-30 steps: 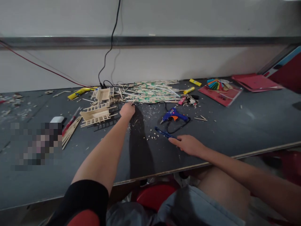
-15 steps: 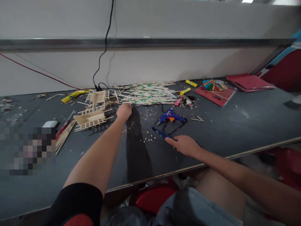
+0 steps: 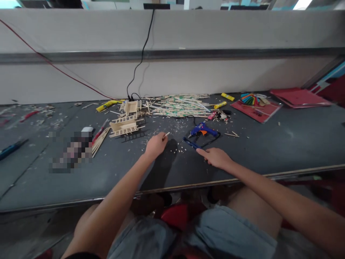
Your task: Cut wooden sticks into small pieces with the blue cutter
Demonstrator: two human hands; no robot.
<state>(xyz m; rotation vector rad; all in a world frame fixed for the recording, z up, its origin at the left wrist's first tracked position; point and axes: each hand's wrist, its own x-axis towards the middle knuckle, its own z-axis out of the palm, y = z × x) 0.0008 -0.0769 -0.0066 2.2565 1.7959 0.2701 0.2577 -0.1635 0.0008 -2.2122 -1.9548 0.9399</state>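
My left hand [image 3: 155, 145] is closed in a pinch on a short wooden stick [image 3: 166, 134], held just above the dark tabletop [image 3: 269, 144]. My right hand [image 3: 215, 157] lies on the table with its fingers stretched toward a blue-handled cutter [image 3: 190, 142], the fingertip touching or nearly touching it. A blue and orange glue gun [image 3: 202, 129] sits just behind the cutter. Farther back are a pile of wooden sticks [image 3: 180, 106] and a small stick-built model [image 3: 126, 124].
Stick offcuts litter the table around the hands. A black cable [image 3: 140, 68] runs up the wall. Yellow glue sticks [image 3: 228, 96], coloured craft sticks [image 3: 250, 99] and red folders [image 3: 299, 97] lie at the back right. A blurred patch [image 3: 71, 151] and loose sticks [image 3: 99, 140] lie left.
My left hand has pulled back from the stick pile toward me, now pinching a short stick. The right hand has stayed by the blue cutter. The view has shifted.
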